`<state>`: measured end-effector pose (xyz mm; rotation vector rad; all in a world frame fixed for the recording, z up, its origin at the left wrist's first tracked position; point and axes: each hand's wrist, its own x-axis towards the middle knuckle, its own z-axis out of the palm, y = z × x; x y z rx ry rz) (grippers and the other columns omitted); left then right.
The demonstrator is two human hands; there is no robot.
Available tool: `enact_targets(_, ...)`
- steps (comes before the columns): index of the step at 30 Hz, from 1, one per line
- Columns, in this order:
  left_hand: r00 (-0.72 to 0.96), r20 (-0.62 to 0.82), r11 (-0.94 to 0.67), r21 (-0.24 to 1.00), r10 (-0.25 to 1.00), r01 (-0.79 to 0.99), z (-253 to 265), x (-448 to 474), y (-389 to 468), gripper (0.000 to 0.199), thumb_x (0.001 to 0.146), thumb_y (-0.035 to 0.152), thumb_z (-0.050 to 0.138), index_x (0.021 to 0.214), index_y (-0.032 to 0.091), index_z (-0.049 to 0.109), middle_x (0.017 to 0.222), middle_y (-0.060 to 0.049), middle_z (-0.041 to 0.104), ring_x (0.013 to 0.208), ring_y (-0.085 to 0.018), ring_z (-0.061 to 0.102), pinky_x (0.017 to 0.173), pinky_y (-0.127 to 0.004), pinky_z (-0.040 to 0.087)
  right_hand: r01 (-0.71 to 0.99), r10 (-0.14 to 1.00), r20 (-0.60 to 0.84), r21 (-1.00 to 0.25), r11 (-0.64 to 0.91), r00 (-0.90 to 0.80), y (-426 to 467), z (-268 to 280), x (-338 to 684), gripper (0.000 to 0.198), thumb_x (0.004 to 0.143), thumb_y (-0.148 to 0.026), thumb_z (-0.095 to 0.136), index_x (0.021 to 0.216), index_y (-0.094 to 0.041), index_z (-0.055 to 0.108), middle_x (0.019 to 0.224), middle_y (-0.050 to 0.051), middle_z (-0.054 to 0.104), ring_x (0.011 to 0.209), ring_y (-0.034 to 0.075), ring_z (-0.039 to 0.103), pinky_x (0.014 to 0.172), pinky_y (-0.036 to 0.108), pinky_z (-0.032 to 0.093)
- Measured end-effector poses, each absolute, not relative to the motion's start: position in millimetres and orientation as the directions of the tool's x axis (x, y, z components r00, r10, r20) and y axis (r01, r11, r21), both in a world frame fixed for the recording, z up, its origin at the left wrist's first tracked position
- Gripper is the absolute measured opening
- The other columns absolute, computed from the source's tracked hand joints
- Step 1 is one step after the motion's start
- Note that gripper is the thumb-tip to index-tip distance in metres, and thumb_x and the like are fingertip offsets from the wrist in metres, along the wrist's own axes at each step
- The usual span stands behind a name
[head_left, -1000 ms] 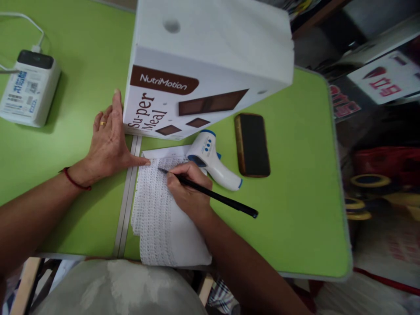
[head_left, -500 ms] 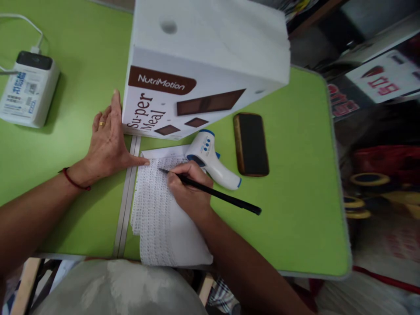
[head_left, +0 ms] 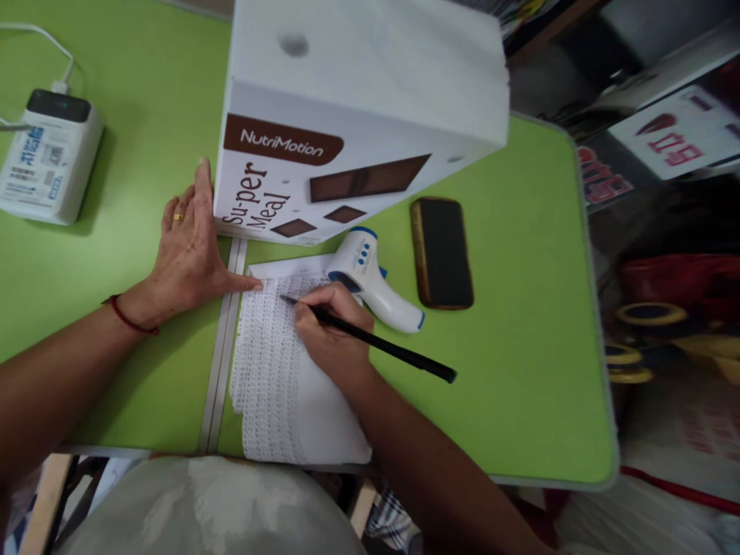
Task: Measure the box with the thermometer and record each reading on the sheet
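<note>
Sheets of paper (head_left: 271, 385) covered in rows of small handwriting lie at the front of the green table (head_left: 532, 370). My right hand (head_left: 335, 331) grips a black pen (head_left: 398, 353), its tip on the written part of the top sheet. With fingers spread, my left hand (head_left: 188, 250) rests flat on the table, its thumb tip on the paper's upper left edge. A white and blue infrared thermometer (head_left: 373, 281) lies across the top of the paper, just beyond my right hand.
A large white NutriMotion box (head_left: 277, 181) stands behind the paper, close to my left fingers. A dark phone in a brown case (head_left: 444, 254) lies to the right. At far left sits a white power bank (head_left: 49, 162) with white cables (head_left: 63, 58).
The pen's back end has swung slightly to the left and down. Both hands stay almost where they were, and the view has shifted a little.
</note>
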<state>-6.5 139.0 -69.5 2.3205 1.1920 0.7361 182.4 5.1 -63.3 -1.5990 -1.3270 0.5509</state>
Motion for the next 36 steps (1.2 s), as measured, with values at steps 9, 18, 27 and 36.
enact_targets(9, 0.479, 0.267, -0.536, 0.586, 0.836, 0.608, -70.5, -6.5, 138.8, 0.146, 0.04, 0.092, 0.075, 0.156, 0.02, 0.022, 0.154, -0.023, 0.041, 0.145, -0.051, 0.033, 0.122, -0.07, 0.017, 0.479, 0.922, 0.194, -0.878, 0.011, 0.334, 8.3, -51.9, 180.4, 0.008, 0.072, -0.022, 0.058, 0.065, -0.024, 0.054, 0.053, -0.007, 0.054, 0.048, 0.01, 0.049, 0.047, 0.025, 0.043)
enact_targets(18, 0.479, 0.26, -0.531, 0.589, 0.838, 0.609, -71.7, -7.1, 139.3, 0.146, 0.039, 0.092, 0.076, 0.156, 0.021, 0.023, 0.155, -0.023, 0.041, 0.146, -0.051, 0.032, 0.122, -0.07, 0.017, 0.473, 0.936, 0.175, -0.881, 0.011, 0.306, 6.5, -57.7, 181.8, 0.007, 0.072, -0.023, 0.06, 0.066, -0.024, 0.057, 0.054, -0.006, 0.056, 0.048, 0.011, 0.051, 0.047, 0.025, 0.044)
enact_targets(27, 0.483, 0.247, -0.527, 0.587, 0.84, 0.615, -70.0, -6.0, 139.2, 0.143, 0.04, 0.091, 0.076, 0.154, 0.019, 0.027, 0.156, -0.024, 0.038, 0.147, -0.052, 0.03, 0.122, -0.07, 0.016, 0.476, 0.934, 0.205, -0.878, 0.044, 0.292, 6.1, -61.0, 179.9, 0.008, 0.072, -0.02, 0.059, 0.067, -0.023, 0.055, 0.055, -0.007, 0.057, 0.048, 0.01, 0.05, 0.047, 0.025, 0.043)
enact_targets(36, 0.483, 0.257, -0.528, 0.608, 0.837, 0.593, -70.6, -7.0, 139.2, 0.141, 0.04, 0.09, 0.077, 0.153, 0.021, 0.027, 0.156, -0.022, 0.039, 0.147, -0.051, 0.03, 0.123, -0.07, 0.015, 0.477, 0.938, 0.195, -0.878, 0.037, 0.286, 6.0, -59.0, 180.3, 0.009, 0.071, -0.019, 0.058, 0.065, -0.023, 0.053, 0.053, -0.007, 0.054, 0.048, 0.01, 0.048, 0.047, 0.025, 0.042)
